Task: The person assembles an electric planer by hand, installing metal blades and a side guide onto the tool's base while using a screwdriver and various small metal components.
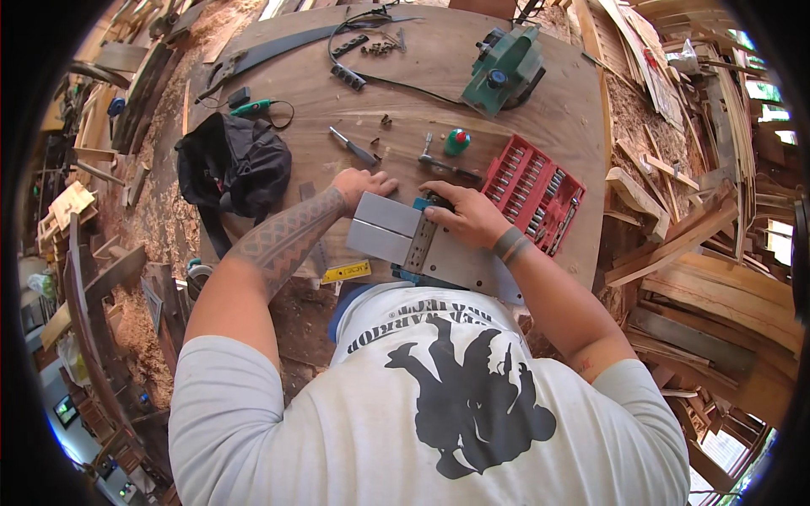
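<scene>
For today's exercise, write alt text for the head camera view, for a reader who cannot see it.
A person's left hand and right hand rest on an upturned grey metal electric planer on a round brown wooden table. A red socket set case lies open at the right, a black bag at the left, a green power planer beyond.

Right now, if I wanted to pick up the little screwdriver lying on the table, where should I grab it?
Probably by the dark handle of the screwdriver. It lies flat on the wooden table, handle toward the person and thin metal tip pointing away to the left. Come from above and pinch the handle's sides; it is thicker than the tip. It sits just beyond the left hand, with small loose screws nearby.
</scene>
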